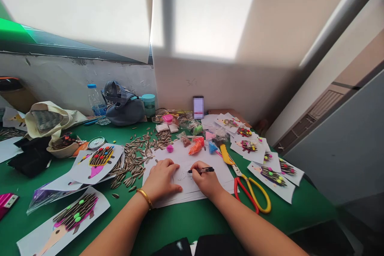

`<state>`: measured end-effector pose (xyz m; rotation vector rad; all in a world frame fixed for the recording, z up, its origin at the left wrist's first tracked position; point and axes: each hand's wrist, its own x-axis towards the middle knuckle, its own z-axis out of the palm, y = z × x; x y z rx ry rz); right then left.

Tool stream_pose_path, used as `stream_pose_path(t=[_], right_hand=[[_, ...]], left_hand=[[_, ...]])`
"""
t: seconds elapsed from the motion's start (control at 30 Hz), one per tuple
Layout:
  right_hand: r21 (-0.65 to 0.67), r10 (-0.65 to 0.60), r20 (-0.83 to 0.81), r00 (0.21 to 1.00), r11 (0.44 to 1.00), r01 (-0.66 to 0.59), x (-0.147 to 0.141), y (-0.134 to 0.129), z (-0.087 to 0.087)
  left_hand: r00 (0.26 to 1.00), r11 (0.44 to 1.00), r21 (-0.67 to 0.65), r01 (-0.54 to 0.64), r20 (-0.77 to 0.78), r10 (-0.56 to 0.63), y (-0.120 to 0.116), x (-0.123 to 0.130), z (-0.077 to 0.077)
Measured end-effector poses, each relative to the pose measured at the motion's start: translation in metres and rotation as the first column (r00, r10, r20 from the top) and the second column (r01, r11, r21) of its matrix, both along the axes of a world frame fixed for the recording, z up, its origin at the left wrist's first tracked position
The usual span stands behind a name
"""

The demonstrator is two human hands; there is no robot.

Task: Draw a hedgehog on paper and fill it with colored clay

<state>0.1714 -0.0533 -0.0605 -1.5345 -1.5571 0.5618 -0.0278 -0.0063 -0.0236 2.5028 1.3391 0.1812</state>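
A stack of white paper (pixel 187 196) lies in front of me, with faint dark lines drawn on the top sheet. My left hand (pixel 160 180) rests flat on its left part, thumb and fingers apart, a gold bangle at the wrist. On the right, my right hand (pixel 205 180) is closed round a black pen (pixel 206 170), whose tip points left at the drawn lines. Just beyond the hands are a pink clay ball (pixel 170 149), orange clay (pixel 196 146) and blue clay (pixel 213 147).
Striped seeds (pixel 130 164) spread left of the paper. Red-and-yellow-handled scissors (pixel 252 192) lie close to the right forearm. Hedgehog pictures (pixel 102 160) stand out at both sides. A phone (pixel 198 107), a bottle (pixel 97 106) and a bag (pixel 124 108) stand at the wall.
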Motion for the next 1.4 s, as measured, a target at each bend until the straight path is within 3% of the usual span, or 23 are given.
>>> stream_pose_path(t=[1.03, 1.4], right_hand=[[0.035, 0.015, -0.014, 1.000, 0.999, -0.015, 0.0001, -0.0047, 0.0015], [-0.019, 0.006, 0.006, 1.000, 1.000, -0.006, 0.0025, -0.0078, 0.0031]], left_hand=[[1.000, 1.000, 0.020, 0.006, 0.004, -0.006, -0.0001, -0.0003, -0.0011], [1.000, 1.000, 0.020, 0.007, 0.011, -0.007, 0.0016, -0.0007, -0.0038]])
